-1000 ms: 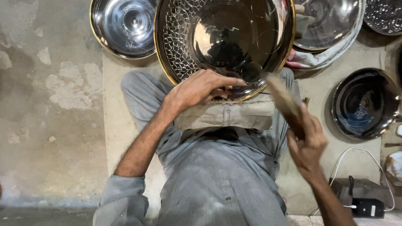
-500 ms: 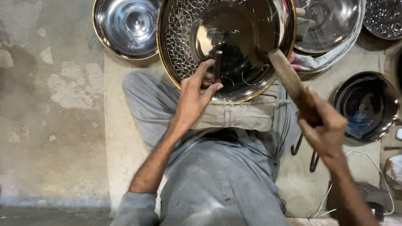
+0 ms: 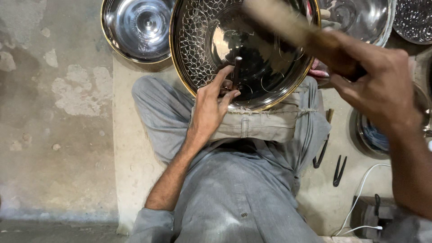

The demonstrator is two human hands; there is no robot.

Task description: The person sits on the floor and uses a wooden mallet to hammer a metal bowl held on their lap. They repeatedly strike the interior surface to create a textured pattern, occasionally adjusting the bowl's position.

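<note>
Taking the large round polished steel tray with the gold-coloured rim (image 3: 245,49) as landmark, propped on the seated person's lap: to its left, touching or just overlapping its edge, lies a smaller plain shiny steel bowl-shaped dish (image 3: 137,28) on the patchy, flaking concrete floor (image 3: 54,112). The tray's left band carries a dense engraved scale-like pattern; the dark mirror-smooth centre shows only a few curved scored lines, so by my judgement the border is largely worked and the middle mostly remains. At the tray's lower centre the left hand (image 3: 211,108) pinches a short dark metal punch (image 3: 236,72) upright, tip on the surface, fingers curled around its shank. Below the tray a worn grey cloth pad (image 3: 261,126) sits across dusty grey trousers. Right of the tray the right hand (image 3: 378,85) is clenched round a blurred wooden mallet handle (image 3: 292,29), raised above the tray. Lower right of it, dark metal tools (image 3: 337,170) and a white cable (image 3: 360,198) lie on the floor.
</note>
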